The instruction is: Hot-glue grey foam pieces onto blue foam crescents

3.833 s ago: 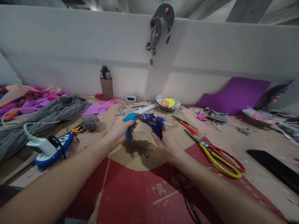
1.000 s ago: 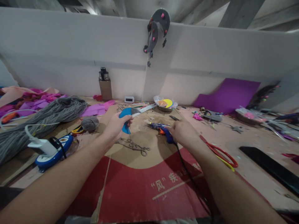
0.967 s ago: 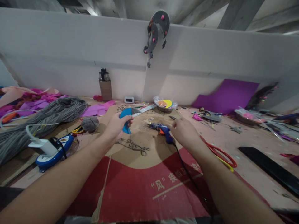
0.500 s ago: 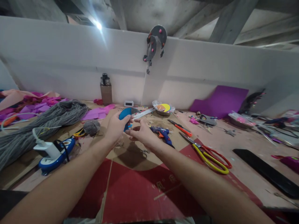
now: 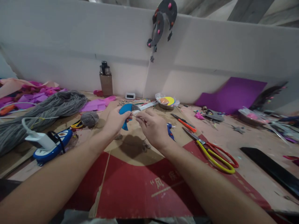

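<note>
One blue crescent (image 5: 125, 109) in the left hand (image 5: 114, 121), the right hand (image 5: 155, 129) close beside it over a cluttered worktable (image 5: 224, 135)

Seen from the wearer's head, two bare forearms reach in from the lower corners and the hands come together near the middle. The left hand is closed on the crescent, thumb against its inner side; the piece is raised above a red and tan cardboard sheet (image 5: 130, 193), its grey tip pointing to the right. The right hand's thumb and fingers are drawn together at that tip; whether they pinch the tip or something small is hidden. Dark cord loops (image 5: 146, 146) lie on the cardboard below the hands.

Just right of the right hand, and partly covered by it, is a blue glue gun (image 5: 170, 132). Further right lie large scissors (image 5: 202, 142) with one red and one yellow handle, and a long black object (image 5: 268, 168). On the left are a grey yarn ball (image 5: 90, 119), a thick grey skein (image 5: 58, 104) and a blue-and-white power strip (image 5: 53, 146) with a white plug in it. Along the back wall stand a brown bottle (image 5: 106, 82), a small white clock (image 5: 130, 95) and a leaning purple sheet (image 5: 233, 95); a grey moon ornament (image 5: 158, 29) with pink dots hangs above
</note>
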Demonstrator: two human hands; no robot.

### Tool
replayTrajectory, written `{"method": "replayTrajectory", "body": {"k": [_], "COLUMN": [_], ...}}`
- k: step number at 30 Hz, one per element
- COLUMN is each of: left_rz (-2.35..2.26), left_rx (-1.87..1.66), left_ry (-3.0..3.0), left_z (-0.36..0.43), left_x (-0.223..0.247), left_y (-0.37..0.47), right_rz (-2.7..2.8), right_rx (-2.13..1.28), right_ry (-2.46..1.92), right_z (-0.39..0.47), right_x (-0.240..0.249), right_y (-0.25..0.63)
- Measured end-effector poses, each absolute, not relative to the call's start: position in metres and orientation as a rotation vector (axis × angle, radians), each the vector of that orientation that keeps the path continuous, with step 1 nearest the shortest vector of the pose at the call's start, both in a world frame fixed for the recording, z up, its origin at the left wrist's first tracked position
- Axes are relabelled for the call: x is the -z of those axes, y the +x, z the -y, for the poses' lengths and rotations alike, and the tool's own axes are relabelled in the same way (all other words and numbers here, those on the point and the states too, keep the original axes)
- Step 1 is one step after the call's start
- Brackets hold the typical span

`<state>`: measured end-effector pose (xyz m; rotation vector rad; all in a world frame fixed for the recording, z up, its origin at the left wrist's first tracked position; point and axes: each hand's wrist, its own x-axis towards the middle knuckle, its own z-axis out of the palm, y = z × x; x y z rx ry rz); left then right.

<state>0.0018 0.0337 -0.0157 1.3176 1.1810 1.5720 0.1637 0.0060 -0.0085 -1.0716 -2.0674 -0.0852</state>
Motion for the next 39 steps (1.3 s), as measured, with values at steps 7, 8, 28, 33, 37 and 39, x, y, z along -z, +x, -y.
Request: {"method": "replayTrajectory", "body": {"k": [7,8,28,33,37,39], "left_rz": [-1.284,-1.298,-1.123,-1.128,-1.099,-1.107], "left_rx": [-1.413,-1.392,-1.46,-1.464,-1.474,-1.484], "left_ry": [1.451,1.459,1.264,1.245,1.23,1.229], "left_z": [-0.025,-0.023,-0.03,-0.03,-0.031,-0.031], "left_x": [0.013,0.013,0.015,0.015,0.017,0.016], "left_y": [0.008,0.009,0.006,0.007,0.008,0.008], "right_rz": [2.055,2.044,2.065,2.183,2.187,2.196], "right_rx": [0.164,0.151,-0.03,0.253,0.356,0.331], "right_ry": [-1.133,-1.124,-0.972,-1.062,-1.142,-1.177], "right_z": [-0.006,-0.007,-0.01,-0.003,0.0,0.0], "right_x": [-0.001,-0.002,0.004,0.0,-0.001,-0.001], "right_y": [0.169,0.171,0.169,0.168,0.168,0.167]}}
